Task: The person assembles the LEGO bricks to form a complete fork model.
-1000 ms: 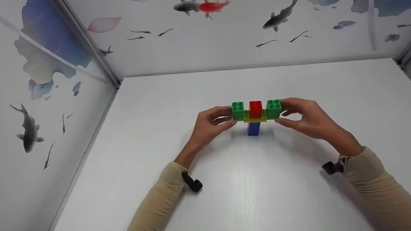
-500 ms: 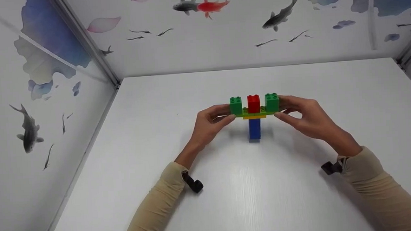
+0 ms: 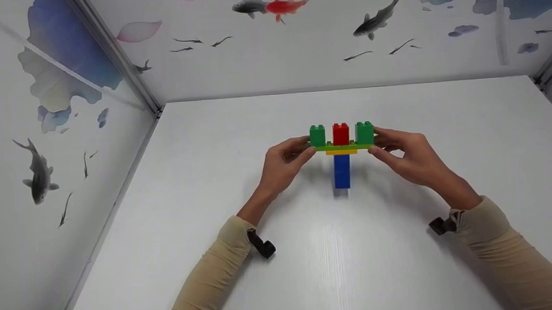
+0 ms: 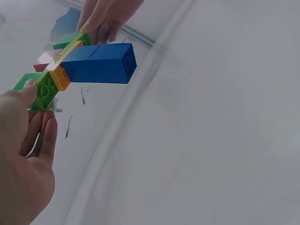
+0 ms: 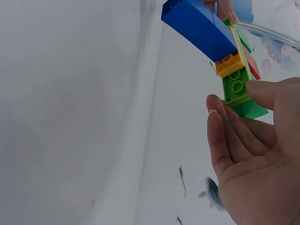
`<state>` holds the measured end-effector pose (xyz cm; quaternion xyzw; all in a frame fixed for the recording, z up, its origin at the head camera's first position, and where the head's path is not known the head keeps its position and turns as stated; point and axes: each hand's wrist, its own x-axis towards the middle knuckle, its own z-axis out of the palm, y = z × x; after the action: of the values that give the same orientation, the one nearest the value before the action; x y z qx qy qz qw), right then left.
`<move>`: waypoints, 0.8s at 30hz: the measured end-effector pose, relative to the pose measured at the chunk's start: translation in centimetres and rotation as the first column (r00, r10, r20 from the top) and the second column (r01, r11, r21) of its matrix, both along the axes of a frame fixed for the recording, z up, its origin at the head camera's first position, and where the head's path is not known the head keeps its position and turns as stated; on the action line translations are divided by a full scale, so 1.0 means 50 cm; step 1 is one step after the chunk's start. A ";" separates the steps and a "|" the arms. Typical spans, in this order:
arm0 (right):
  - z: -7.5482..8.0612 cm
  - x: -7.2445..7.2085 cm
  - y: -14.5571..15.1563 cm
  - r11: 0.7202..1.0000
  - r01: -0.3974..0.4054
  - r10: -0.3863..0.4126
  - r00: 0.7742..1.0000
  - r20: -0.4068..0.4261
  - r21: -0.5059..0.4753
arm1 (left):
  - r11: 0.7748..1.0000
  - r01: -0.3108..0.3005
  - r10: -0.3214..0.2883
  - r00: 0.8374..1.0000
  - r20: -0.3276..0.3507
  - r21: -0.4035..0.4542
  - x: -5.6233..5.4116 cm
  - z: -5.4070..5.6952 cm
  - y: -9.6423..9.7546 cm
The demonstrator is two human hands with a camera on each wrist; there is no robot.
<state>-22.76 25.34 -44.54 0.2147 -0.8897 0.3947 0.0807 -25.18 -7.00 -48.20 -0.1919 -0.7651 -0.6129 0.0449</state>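
Both hands hold up one toy-brick build in the head view. Its blue column [image 3: 342, 171] points down beneath a yellow plate [image 3: 342, 152] and a longer lime-green plate [image 3: 323, 148]. On top stand a left green brick [image 3: 317, 136], a red brick [image 3: 341, 135] and a right green brick [image 3: 364, 133], with gaps between them. My left hand [image 3: 281, 165] pinches the left end between thumb and fingers; my right hand [image 3: 411, 159] pinches the right end likewise. Both wrist views show the plates' hollow undersides and the blue column [image 4: 101, 63] as two stacked bricks.
A white table [image 3: 338, 265] lies below, with the build's shadow on it. Behind it rises a back wall [image 3: 299, 54] printed with fish, and a left wall [image 3: 3, 188] meets it at a metal corner post [image 3: 125, 63]. Each wrist wears a black camera mount [image 3: 264, 247].
The build has tipped back between the two hands: the studs on top now show edge-on and more of the blue column's front is visible. Both hands keep their hold.
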 end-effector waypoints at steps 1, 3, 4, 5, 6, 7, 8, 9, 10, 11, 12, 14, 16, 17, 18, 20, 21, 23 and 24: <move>-0.002 -0.001 0.000 1.000 0.003 -0.003 1.000 0.012 0.003 | 1.000 -0.008 0.008 1.000 -0.001 -0.007 -0.001 0.000 0.002; -0.005 -0.005 -0.001 1.000 0.008 -0.009 0.999 0.037 0.011 | 0.999 -0.027 0.027 1.000 -0.005 -0.026 -0.002 -0.002 0.007; -0.006 -0.006 -0.001 1.000 0.009 -0.010 0.999 0.049 0.011 | 0.999 -0.037 0.037 0.999 -0.003 -0.031 -0.003 -0.003 0.010; -0.007 -0.008 -0.002 1.000 0.011 -0.012 0.998 0.060 0.010 | 0.998 -0.047 0.047 0.999 -0.001 -0.034 -0.003 -0.004 0.013; -0.008 -0.010 -0.003 1.000 0.015 -0.016 0.997 0.069 0.008 | 0.998 -0.057 0.057 0.998 0.001 -0.034 -0.005 -0.005 0.016; -0.009 -0.012 -0.004 1.000 0.019 -0.019 0.997 0.078 0.007 | 0.997 -0.066 0.066 0.998 0.005 -0.034 -0.006 -0.006 0.019; -0.009 -0.014 -0.005 1.000 0.024 -0.024 0.996 0.084 0.007 | 0.997 -0.075 0.076 0.997 0.008 -0.034 -0.007 -0.006 0.021; -0.010 -0.015 -0.006 1.000 0.029 -0.029 0.995 0.090 0.006 | 0.996 -0.083 0.083 0.996 0.013 -0.028 -0.008 -0.006 0.024; -0.010 -0.017 -0.006 0.999 0.036 -0.036 0.995 0.097 0.006 | 0.996 -0.090 0.090 0.996 0.018 -0.022 -0.010 -0.007 0.027; -0.011 -0.018 -0.007 0.999 0.043 -0.044 0.994 0.104 0.007 | 0.995 -0.097 0.097 0.995 0.019 -0.017 -0.012 -0.007 0.030; -0.012 -0.020 -0.007 0.999 0.052 -0.052 0.992 0.113 0.009 | 0.994 -0.104 0.104 0.994 0.021 -0.014 -0.015 -0.007 0.033; -0.012 -0.022 -0.008 0.998 0.065 -0.065 0.990 0.126 0.007 | 0.993 -0.117 0.117 0.993 0.020 -0.009 -0.019 -0.006 0.038; -0.013 -0.025 -0.009 0.997 0.078 -0.077 0.987 0.138 0.000 | 0.992 -0.128 0.128 0.992 0.017 -0.011 -0.023 -0.006 0.042; -0.013 -0.027 -0.010 0.996 0.084 -0.082 0.986 0.144 -0.005 | 0.991 -0.133 0.134 0.991 0.016 -0.016 -0.025 -0.006 0.043; -0.013 -0.029 -0.010 0.996 0.090 -0.087 0.985 0.150 -0.008 | 0.990 -0.139 0.139 0.990 0.017 -0.023 -0.027 -0.006 0.045; -0.015 -0.034 -0.011 0.995 0.099 -0.096 0.982 0.163 -0.009 | 0.988 -0.148 0.149 0.989 0.024 -0.037 -0.031 -0.009 0.048; -0.016 -0.036 -0.011 0.995 0.104 -0.101 0.980 0.171 -0.009 | 0.987 -0.152 0.153 0.988 0.031 -0.043 -0.032 -0.010 0.049; -0.017 -0.041 -0.011 0.994 0.113 -0.110 0.976 0.188 -0.004 | 0.986 -0.157 0.159 0.986 0.048 -0.052 -0.036 -0.013 0.052; -0.018 -0.043 -0.011 0.993 0.117 -0.114 0.974 0.198 -0.001 | 0.986 -0.158 0.161 0.985 0.057 -0.054 -0.038 -0.014 0.053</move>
<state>-24.91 24.78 -45.44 0.1219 -0.9018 0.4142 0.0163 -27.09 -4.37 -48.91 -0.1120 -0.7940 -0.5939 0.0656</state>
